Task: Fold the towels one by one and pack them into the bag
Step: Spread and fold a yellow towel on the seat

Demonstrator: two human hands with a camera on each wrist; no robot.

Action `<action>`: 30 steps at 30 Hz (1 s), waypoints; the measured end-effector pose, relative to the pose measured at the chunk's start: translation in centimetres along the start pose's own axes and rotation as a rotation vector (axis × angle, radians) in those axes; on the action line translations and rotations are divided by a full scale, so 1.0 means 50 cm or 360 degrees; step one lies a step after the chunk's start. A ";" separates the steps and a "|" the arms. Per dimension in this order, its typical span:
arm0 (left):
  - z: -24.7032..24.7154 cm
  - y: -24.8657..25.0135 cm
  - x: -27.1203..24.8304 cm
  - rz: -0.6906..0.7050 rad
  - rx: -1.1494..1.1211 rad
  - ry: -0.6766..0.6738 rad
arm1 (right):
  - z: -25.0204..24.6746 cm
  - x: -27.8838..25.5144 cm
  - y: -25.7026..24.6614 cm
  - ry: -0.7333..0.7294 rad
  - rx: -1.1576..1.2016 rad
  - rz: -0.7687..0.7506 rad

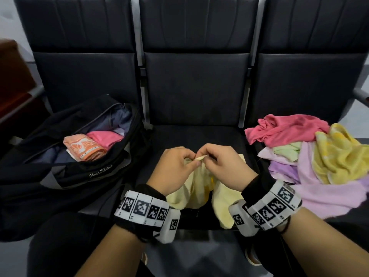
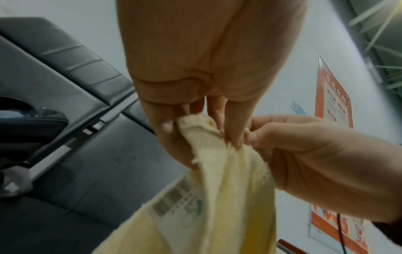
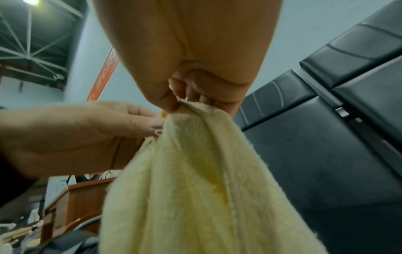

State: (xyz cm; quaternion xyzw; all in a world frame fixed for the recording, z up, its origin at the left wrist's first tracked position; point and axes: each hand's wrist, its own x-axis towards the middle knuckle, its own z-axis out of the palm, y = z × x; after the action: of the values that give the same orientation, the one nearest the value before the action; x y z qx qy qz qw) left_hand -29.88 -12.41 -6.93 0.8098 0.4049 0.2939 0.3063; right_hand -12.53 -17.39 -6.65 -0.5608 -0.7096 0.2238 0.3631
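Note:
A pale yellow towel [image 1: 196, 188] hangs over the middle black seat, held up by both hands close together. My left hand [image 1: 175, 166] pinches its top edge [image 2: 195, 127] between thumb and fingers; a white barcode label [image 2: 178, 197] shows lower on the cloth. My right hand [image 1: 221, 164] pinches the same edge [image 3: 195, 110] right beside the left. The open black bag [image 1: 65, 156] lies on the left seat with a folded orange towel [image 1: 85, 146] and a folded pink towel [image 1: 105, 137] inside. A loose pile of towels [image 1: 311, 154] in pink, yellow, lilac and green lies on the right seat.
The row of black padded seats [image 1: 195, 88] has upright backs behind. A metal armrest [image 1: 361, 94] sticks out at the far right. A brown wooden piece of furniture [image 1: 12, 76] stands left of the bag. My dark-clad knees are at the bottom of the head view.

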 end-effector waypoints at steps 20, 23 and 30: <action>-0.134 -0.098 0.001 -0.0433 -0.0262 0.0984 | -0.122 -0.067 0.148 0.0490 -0.0560 0.0403; -0.159 -0.107 0.005 -0.0456 -0.0337 0.1230 | -0.122 -0.070 0.157 0.0564 -0.0459 0.0421; -0.164 -0.060 0.034 -0.0429 -0.0424 0.1282 | -0.115 -0.044 0.101 0.0646 0.0513 0.0477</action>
State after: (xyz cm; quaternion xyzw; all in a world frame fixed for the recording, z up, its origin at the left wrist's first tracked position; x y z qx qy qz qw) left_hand -36.42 -7.42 -3.51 0.5242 0.5526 0.5929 0.2615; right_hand -4.72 -18.67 -7.23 -0.6277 -0.4870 0.2682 0.5448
